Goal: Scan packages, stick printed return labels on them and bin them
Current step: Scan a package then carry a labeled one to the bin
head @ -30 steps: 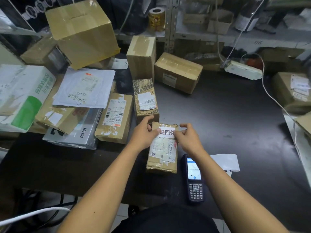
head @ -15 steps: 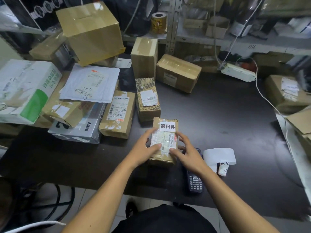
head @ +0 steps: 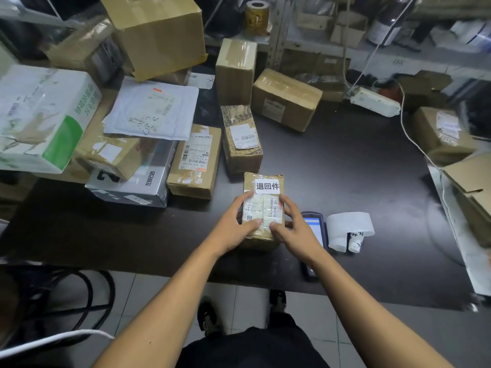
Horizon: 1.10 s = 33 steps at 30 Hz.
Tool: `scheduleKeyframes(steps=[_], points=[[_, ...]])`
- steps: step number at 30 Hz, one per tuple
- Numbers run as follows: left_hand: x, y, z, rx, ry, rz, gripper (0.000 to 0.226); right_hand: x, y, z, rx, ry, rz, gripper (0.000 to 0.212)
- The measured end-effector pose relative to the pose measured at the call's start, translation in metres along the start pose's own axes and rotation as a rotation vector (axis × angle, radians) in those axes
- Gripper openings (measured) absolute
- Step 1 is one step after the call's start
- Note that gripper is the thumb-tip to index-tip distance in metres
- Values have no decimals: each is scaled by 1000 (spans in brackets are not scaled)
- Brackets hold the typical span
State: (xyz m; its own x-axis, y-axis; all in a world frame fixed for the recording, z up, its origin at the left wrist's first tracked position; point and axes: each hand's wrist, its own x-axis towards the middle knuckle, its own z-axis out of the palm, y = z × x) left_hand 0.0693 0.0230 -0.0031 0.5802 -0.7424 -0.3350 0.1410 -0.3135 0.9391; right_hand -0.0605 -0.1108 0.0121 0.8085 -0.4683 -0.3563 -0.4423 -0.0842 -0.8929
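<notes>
I count one small brown parcel (head: pixel 261 208) at centre frame on the dark table (head: pixel 345 168), white return label (head: pixel 267 186) on top; my left hand (head: pixel 233 225) and right hand (head: pixel 293 229) grip its sides, one scanner (head: pixel 314 229) just right

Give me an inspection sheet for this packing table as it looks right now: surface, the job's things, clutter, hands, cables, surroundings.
Surface: dark table, bare in the middle right.
Job's things: small brown parcel lying flat on the table, white return label stuck at its far end; handheld scanner beside it, screen lit; label roll right of the scanner.
Clutter: parcel pile on the left; patterned box just beyond the parcel.
Hands: left hand and right hand grip the parcel's sides.
Cables: white cable running across the right side from a white power strip.
Surroundings: metal shelving behind, tape roll on it.
</notes>
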Motion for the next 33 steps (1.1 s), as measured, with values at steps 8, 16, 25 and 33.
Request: scheduleKeyframes(steps=[8,16,25,33], points=[[-57,-25,-23,-23,110,17,67,-28,-2,45,-82,-46,-113,71],[-160,-54,-24,-104,528,-35,63,-47,4,96,-172,-384,-269,78],[-317,-107,-19,-232,926,-158,67,-123,4,196,-272,-807,-391,67],[-442,-158,-42,-350,1125,-119,66,-203,-3,306,-393,-1008,-466,68]])
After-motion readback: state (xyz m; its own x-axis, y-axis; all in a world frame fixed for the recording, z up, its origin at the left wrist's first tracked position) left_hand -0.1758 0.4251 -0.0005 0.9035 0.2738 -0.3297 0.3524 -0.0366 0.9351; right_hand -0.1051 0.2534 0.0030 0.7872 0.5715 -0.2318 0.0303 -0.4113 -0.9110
